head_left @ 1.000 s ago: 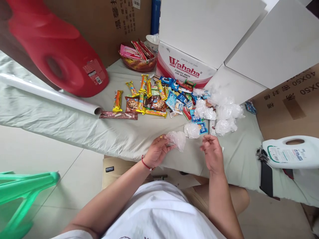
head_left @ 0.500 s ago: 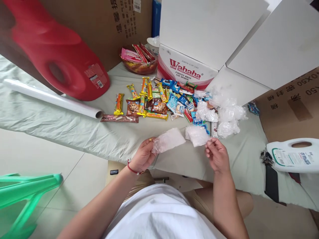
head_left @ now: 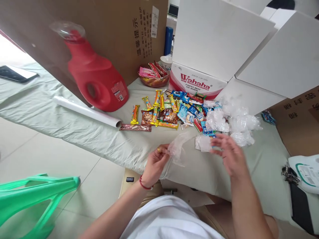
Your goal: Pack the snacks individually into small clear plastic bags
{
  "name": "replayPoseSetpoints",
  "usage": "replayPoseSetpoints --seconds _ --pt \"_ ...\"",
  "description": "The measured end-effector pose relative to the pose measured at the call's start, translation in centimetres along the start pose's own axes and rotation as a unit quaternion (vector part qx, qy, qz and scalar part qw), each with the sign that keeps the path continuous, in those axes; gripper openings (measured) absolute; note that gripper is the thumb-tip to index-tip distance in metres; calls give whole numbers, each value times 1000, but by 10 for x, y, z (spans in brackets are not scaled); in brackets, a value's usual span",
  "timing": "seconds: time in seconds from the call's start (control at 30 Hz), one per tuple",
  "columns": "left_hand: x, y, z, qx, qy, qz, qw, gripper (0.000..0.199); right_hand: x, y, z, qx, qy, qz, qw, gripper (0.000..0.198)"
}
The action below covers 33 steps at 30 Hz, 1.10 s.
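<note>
My left hand (head_left: 155, 162) is closed in a pinch on one end of a thin clear plastic bag (head_left: 178, 151). The bag hangs out crumpled to the right, above the cloth. My right hand (head_left: 230, 154) has its fingers stretched apart and slightly blurred by motion. Its fingertips are beside a small stack of folded plastic bags (head_left: 203, 143) on the cloth; whether they touch it I cannot tell. Behind lies a pile of wrapped snacks (head_left: 171, 109), with yellow bars, brown cookie packs and blue packets. Several clear plastic bundles (head_left: 240, 119) are heaped to its right.
A long white roll (head_left: 87, 112) and a red jug (head_left: 102, 79) stand to the left. Behind the snacks are a snack bowl (head_left: 153, 79) and a Wahaha carton (head_left: 196, 83). A white bottle (head_left: 305, 172) lies far right; a green stool (head_left: 40, 196) is lower left.
My right hand has let go of the plastic it pinched and its fingers have spread. The bag in my left hand has gone from flat to crumpled. The camera view has shifted left.
</note>
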<state>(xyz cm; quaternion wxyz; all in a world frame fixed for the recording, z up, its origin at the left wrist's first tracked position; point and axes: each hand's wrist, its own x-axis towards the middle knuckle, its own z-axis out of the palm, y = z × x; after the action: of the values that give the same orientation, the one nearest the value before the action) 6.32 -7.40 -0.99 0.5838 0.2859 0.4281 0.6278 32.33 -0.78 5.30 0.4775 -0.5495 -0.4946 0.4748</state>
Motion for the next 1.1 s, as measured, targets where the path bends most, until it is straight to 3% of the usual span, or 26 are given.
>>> replayPoseSetpoints --seconds 0.03,0.1,0.17,0.23,0.27,0.33,0.37,0.43,0.5,0.57,0.67,0.83,1.1 --pt "-4 1 4 34 -27 10 999 28 -12 7 18 1 -90 32 995 61" --pt "-10 9 11 113 -131 15 985 20 -32 23 51 -15 -158 35 987 73" --pt "-8 23 13 186 -259 12 948 11 -40 38 70 -45 -170 18 984 52" --pt "10 42 7 228 -295 8 928 8 -38 49 70 -102 -117 -11 988 39" --pt "26 52 2 239 -260 15 935 9 -36 54 62 -140 -69 -34 987 38" --pt "75 73 -9 267 -110 61 956 21 -30 64 38 -224 46 -94 969 37" --pt "106 84 -15 307 -27 101 946 23 -28 69 24 -263 89 -122 953 37" --pt "177 104 -25 446 99 188 869 16 -26 82 -1 -324 131 -163 923 36" --pt "246 122 -31 573 149 226 773 22 -25 95 -17 -356 138 -174 908 35" --pt "304 135 -34 660 145 222 703 42 -23 106 -23 -367 136 -168 905 35" --pt "356 137 -34 737 89 179 645 60 -18 113 -21 -367 134 -152 908 38" --pt "366 113 -29 763 86 165 619 40 -14 109 -18 -335 127 -117 926 39" --pt "303 111 -33 780 -2 222 585 19 -12 104 -21 -279 117 -97 948 40"
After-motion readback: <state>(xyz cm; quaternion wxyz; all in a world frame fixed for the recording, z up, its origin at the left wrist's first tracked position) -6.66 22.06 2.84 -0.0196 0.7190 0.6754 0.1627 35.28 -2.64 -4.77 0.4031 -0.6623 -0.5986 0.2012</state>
